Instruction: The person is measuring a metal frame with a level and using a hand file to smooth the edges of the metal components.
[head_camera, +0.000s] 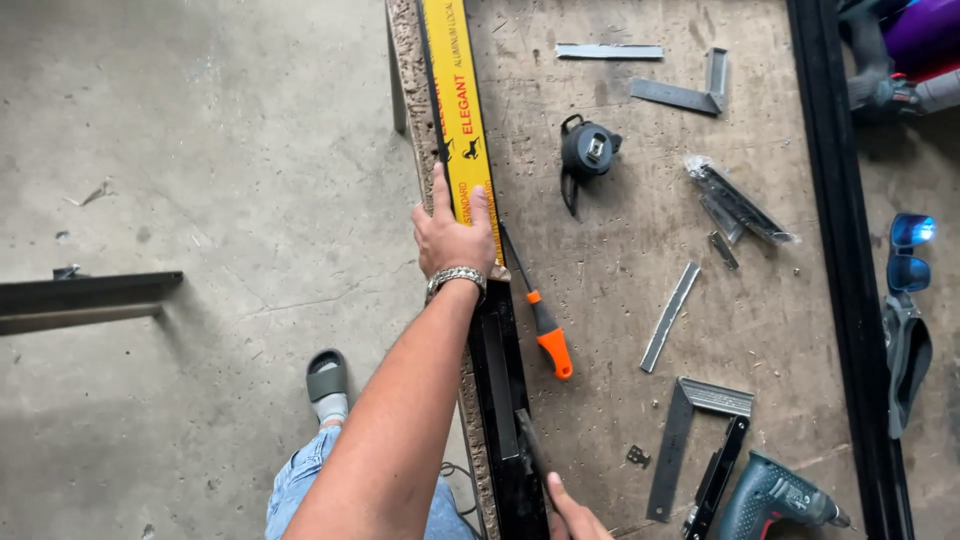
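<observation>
From my head camera I count one long black aluminium profile (497, 370) lying along the left edge of the tabletop (620, 270), its far stretch wrapped in one yellow sleeve (458, 110). On the tabletop there is one orange-handled screwdriver (540, 320), one black tape measure (588, 150), one green drill (775, 495), two metal corner brackets (690, 90), and two loose flat strips (670, 315). One pair of blue glasses (908, 255) lies far right.

My left hand (452, 235) rests flat on the yellow sleeve, fingers (440, 190) spread apart and pressing down, not gripping. My right hand (572, 512) sits at the near edge, fingers closed around a dark tool (530, 448) whose tip touches the black profile, which runs between both hands.
</observation>
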